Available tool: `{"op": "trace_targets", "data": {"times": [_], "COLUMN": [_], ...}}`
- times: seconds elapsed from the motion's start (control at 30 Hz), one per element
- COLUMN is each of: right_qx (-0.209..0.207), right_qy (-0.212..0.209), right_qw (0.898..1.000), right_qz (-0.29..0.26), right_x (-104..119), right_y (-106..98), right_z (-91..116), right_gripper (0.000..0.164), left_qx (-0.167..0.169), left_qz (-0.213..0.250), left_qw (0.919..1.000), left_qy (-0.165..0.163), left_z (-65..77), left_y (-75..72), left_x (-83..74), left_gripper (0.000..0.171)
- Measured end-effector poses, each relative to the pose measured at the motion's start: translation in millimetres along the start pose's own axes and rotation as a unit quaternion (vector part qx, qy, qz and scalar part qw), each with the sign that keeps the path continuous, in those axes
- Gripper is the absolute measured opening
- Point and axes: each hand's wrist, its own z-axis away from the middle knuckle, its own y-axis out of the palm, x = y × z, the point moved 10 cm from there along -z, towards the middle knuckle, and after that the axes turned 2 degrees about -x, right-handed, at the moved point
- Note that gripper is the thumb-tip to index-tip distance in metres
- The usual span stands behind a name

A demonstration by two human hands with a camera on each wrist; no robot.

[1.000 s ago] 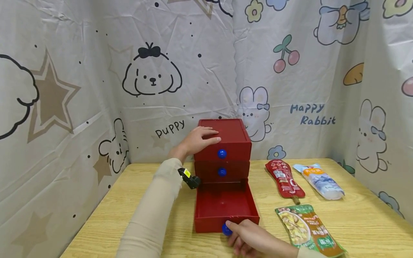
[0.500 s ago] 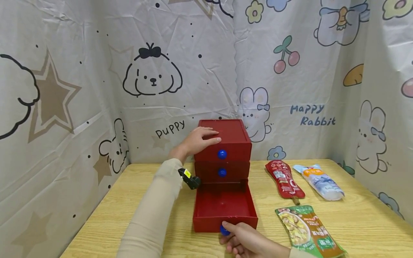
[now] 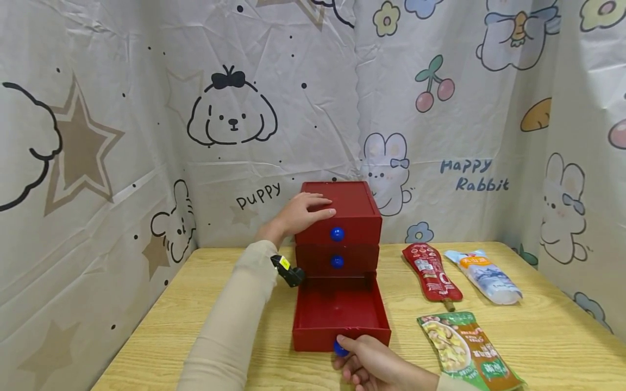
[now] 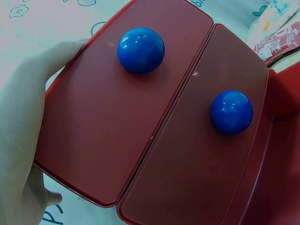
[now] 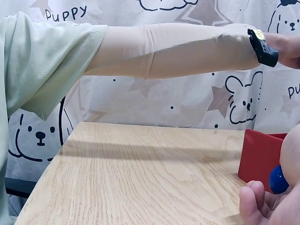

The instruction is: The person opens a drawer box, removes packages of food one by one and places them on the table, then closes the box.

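A red drawer cabinet (image 3: 342,198) with blue ball knobs stands on the table. Its bottom drawer (image 3: 337,312) is pulled out and shows a bare red floor. My left hand (image 3: 303,212) rests on the cabinet's top at the left, fingers extended over it. In the left wrist view the upper knob (image 4: 140,50) and middle knob (image 4: 231,112) sit on closed drawer fronts, with nothing touching them. At the bottom drawer's front, my right hand (image 3: 374,361) pinches the blue knob (image 3: 340,349) with the thumb on top and fingers curled below, partly hiding it.
Right of the cabinet lie a red spouted pouch (image 3: 431,271) and a blue-and-white packet (image 3: 484,276). Closer to me, a green-and-brown food packet (image 3: 467,347) lies near my right forearm. A printed curtain (image 3: 318,125) encloses the wooden table (image 3: 195,315) at back and sides.
The bottom drawer and my right hand on its knob have shifted slightly left since a second ago. In the last half second they hold still. My left hand stays on the cabinet top.
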Motion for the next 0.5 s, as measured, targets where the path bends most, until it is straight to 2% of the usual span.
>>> {"op": "trace_targets", "data": {"times": [0.3,0.5], "right_qx": [0.007,0.028], "right_qy": [0.006,0.001], "right_qw": [1.000,0.999], "right_qz": [-0.017,-0.026], "right_x": [-0.4,2.7], "right_y": [-0.3,1.2], "right_z": [-3.0,-5.4], "right_gripper": [0.044,0.044], "left_qx": [0.000,-0.004], "left_qz": [-0.001,0.001], "left_qw": [1.0000,1.0000], "left_qy": [-0.002,0.000], "left_z": [-0.2,-0.6], "left_y": [0.3,-0.8], "left_x": [0.3,0.5], "left_gripper": [0.057,0.057]}}
